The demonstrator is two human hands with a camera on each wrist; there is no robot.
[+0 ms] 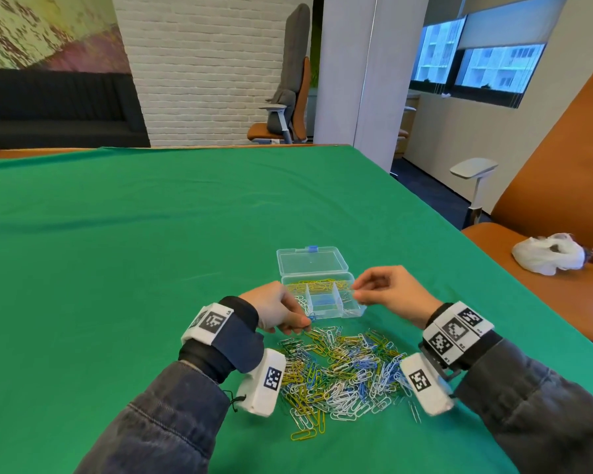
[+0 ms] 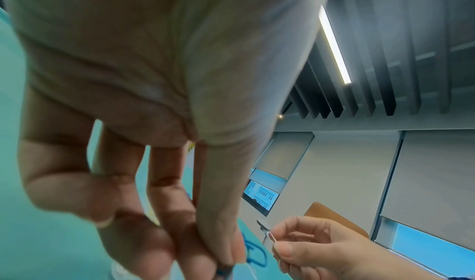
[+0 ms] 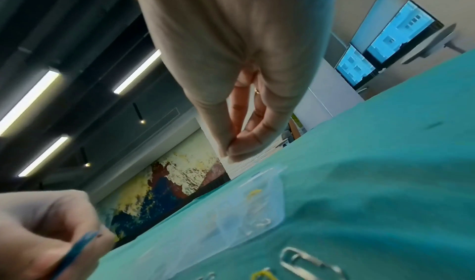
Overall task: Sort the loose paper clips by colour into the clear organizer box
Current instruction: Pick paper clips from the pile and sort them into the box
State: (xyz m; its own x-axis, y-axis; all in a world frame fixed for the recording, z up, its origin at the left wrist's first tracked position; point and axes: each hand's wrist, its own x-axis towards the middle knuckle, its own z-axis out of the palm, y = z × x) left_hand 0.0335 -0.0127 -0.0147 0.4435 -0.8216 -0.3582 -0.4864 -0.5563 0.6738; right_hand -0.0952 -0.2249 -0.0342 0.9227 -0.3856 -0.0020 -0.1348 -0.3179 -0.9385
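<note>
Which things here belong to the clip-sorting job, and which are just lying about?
Job: pile of clips; clear box; blue clip pinched in left hand; silver clip pinched in right hand.
Lying about: white bag; office chair; sofa.

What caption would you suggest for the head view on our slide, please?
Both hands, left pinching a blue clip, hover between clip pile and open organizer box.

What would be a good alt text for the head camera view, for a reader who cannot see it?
Two hands work above a pile of mixed paper clips on a green table: the left hand pinches a blue clip, and the right hand hovers over an open clear organizer box.
</note>
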